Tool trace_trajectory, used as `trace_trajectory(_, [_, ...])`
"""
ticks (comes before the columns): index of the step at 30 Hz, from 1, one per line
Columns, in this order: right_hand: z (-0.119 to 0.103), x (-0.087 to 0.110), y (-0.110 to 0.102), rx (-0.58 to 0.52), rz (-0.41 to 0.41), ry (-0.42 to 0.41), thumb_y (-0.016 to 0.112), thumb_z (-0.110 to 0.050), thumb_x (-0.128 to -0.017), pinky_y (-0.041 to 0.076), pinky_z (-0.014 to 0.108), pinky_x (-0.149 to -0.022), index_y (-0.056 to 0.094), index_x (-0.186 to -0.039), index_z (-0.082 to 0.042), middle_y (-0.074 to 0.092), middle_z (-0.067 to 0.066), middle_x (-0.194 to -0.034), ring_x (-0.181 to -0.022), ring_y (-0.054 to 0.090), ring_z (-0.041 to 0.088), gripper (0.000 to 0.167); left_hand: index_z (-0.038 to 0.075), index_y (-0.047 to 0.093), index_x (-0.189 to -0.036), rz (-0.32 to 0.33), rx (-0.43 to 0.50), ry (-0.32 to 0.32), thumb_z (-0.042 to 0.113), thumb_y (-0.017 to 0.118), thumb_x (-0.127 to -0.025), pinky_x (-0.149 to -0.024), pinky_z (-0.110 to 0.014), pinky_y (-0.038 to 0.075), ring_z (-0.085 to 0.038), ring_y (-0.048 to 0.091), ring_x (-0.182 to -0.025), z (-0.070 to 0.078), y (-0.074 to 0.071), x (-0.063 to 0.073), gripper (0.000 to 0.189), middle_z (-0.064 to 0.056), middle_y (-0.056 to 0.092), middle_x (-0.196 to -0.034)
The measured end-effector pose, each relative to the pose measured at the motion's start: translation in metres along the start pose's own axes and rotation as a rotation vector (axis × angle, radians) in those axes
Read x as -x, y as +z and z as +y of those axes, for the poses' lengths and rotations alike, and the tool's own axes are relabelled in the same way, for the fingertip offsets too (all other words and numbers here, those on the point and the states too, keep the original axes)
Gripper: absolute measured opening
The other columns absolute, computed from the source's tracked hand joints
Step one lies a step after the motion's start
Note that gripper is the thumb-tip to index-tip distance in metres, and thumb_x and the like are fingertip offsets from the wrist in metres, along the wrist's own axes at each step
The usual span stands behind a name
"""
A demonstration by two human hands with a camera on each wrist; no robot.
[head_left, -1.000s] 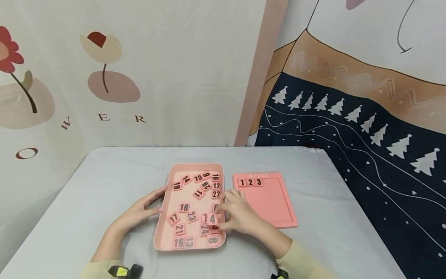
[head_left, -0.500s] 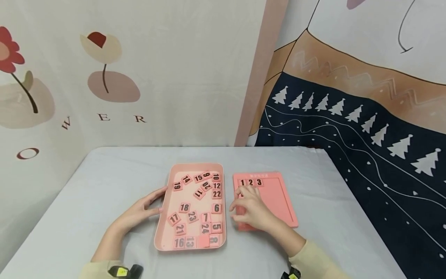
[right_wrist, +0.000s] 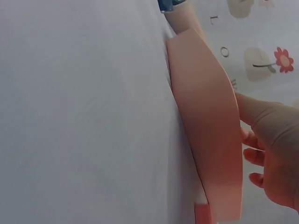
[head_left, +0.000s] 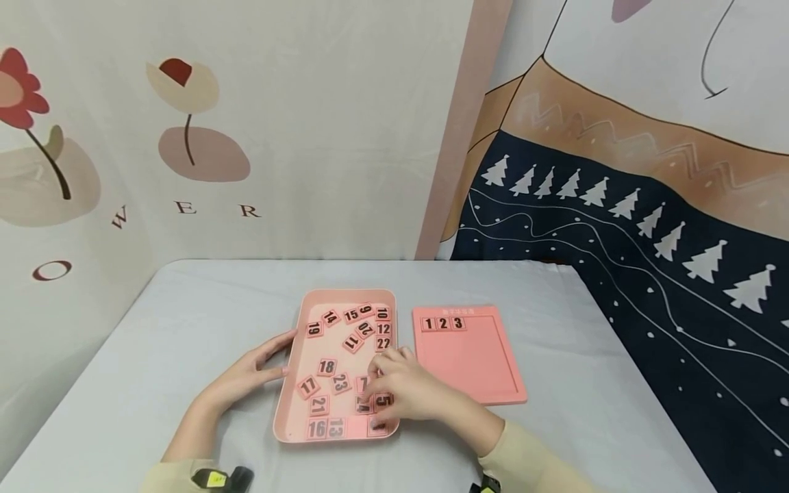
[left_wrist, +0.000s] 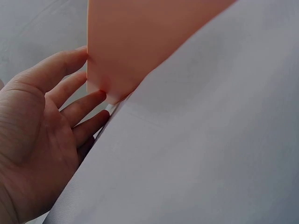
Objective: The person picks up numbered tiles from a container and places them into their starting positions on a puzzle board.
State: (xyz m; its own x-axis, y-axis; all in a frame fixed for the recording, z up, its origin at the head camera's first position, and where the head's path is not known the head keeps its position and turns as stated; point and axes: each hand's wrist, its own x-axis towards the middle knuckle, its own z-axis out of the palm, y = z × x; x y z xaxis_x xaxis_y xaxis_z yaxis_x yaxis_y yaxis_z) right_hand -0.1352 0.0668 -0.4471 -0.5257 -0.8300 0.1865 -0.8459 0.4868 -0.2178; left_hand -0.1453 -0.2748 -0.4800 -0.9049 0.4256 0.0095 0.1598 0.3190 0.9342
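My left hand [head_left: 249, 370] touches the left rim of a pink tray [head_left: 287, 404] with loosely bent fingers; the left wrist view shows its fingertips against the tray's wall [left_wrist: 121, 46]. Over the tray's lower right my right hand [head_left: 409, 390] reaches down, thumb near the 8 tile [head_left: 378, 429] and fingers over the 7 tile [head_left: 362, 385] and 24 tile [head_left: 364, 405]. Thumb and fingers stand apart, with nothing visible between them. The hand partly hides these tiles. A plain pink square [head_left: 357, 428] lies between the 13 tile [head_left: 335, 428] and the 8 tile.
Right of the tray lies a pink framed board [head_left: 471, 370], with the 1 tile [head_left: 428, 324], 2 tile [head_left: 443, 324] and 3 tile [head_left: 458, 324] along its top. Several other number tiles are scattered in the tray. A white cloth [head_left: 216, 294] covers the table.
My right hand went from the tray to the board, then back to the tray's lower right. The 4 tile left its place beside the 7; a plain pink square appeared below. The left hand stayed.
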Motion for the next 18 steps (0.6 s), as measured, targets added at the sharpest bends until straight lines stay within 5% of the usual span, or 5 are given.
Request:
trace_trajectory(7, [-0.015,-0.013,0.01,0.093,-0.074,-0.031,0.081,-0.054,-0.063,0.028,0.026,-0.079,0.071,-0.087,-0.036,0.043,-0.016,-0.091,-0.086,0.033,0.005,0.032,0.006,0.032,-0.149,0.004,-0.004,0.004,0.014,0.063,-0.093,-0.099,-0.006,0.019,-0.009,0.024,-0.136,0.0,0.001,-0.001,0.065,-0.016,0.028,-0.153])
trace_trajectory(12, [-0.022,-0.02,0.012,0.143,-0.11,-0.02,0.08,-0.057,-0.064,0.026,0.026,-0.076,0.07,-0.084,-0.035,0.041,-0.016,-0.087,-0.083,0.032,0.006,0.031,0.007,0.032,-0.149,0.004,-0.007,-0.002,0.015,0.063,-0.093,-0.098,-0.006,0.019,-0.019,0.022,-0.139,-0.001,0.0,0.0,0.064,-0.015,0.029,-0.153])
trace_trajectory(18, [-0.025,-0.023,0.013,0.131,-0.129,-0.019,0.081,-0.054,-0.065,0.026,0.026,-0.074,0.07,-0.081,-0.035,0.041,-0.017,-0.083,-0.08,0.032,0.005,0.027,0.007,0.033,-0.149,0.005,0.0,0.003,0.014,0.063,-0.093,-0.098,-0.005,0.019,-0.017,0.023,-0.139,-0.002,0.0,0.0,0.064,-0.015,0.029,-0.153])
